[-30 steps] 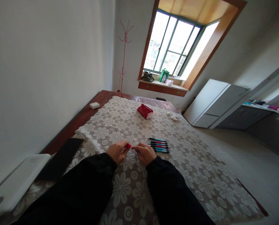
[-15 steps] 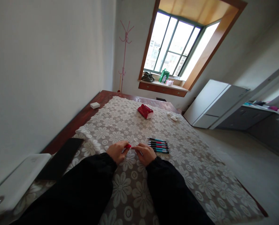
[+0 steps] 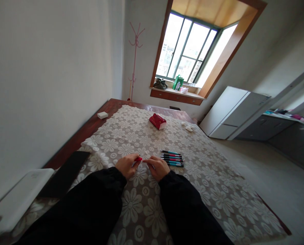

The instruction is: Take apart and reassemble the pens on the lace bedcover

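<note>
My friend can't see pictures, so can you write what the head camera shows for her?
Two hands in black sleeves, the left hand and right hand, hold a small red pen between their fingertips over a flower-patterned tablecloth. A row of pens lies just right of them, and a red packet sits farther away.

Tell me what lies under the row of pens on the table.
The row of pens lies on a lace tablecloth with white flower patterns. Dark red-brown table wood shows at the cloth's left edge; the surface directly beneath the pens is covered by the cloth.
</note>
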